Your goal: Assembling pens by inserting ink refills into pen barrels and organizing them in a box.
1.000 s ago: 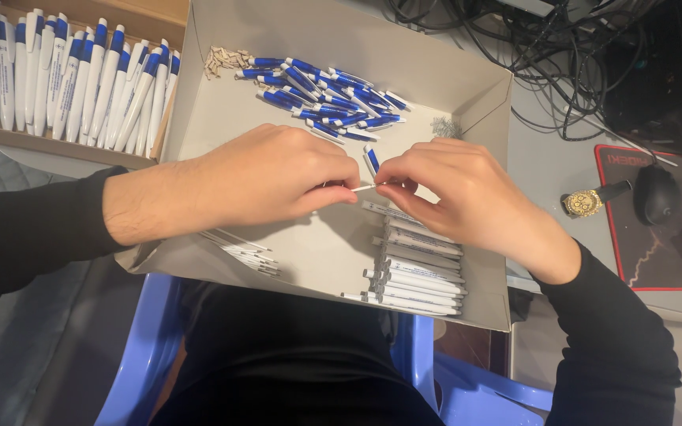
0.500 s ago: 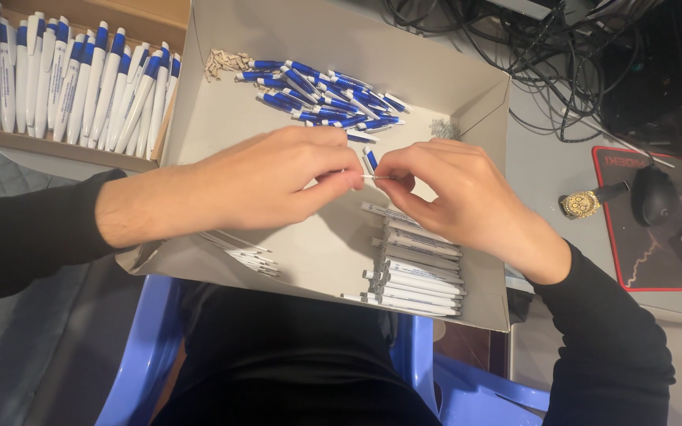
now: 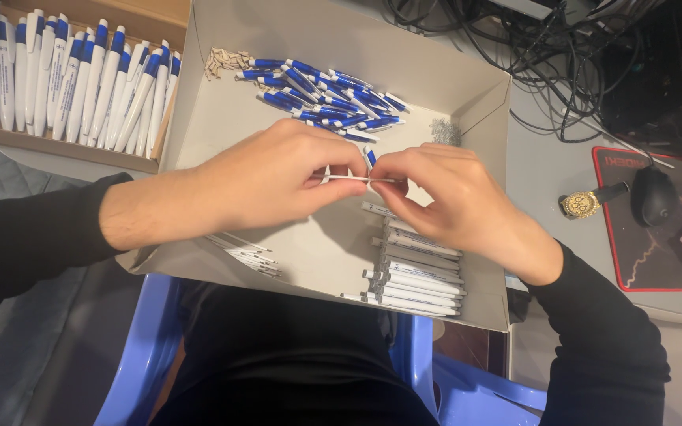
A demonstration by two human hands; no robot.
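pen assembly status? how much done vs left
Done: a row of finished pens fills the side box. In hand: left hand and right hand pinch a thin white part between them. Left: piles of blue tips and white barrels in the tray.

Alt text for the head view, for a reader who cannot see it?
Left hand and right hand together pinch a thin white pen part over a shallow cardboard tray. The tray holds a pile of blue pen tops and a stack of white pen barrels; a box of assembled pens sits at upper left.
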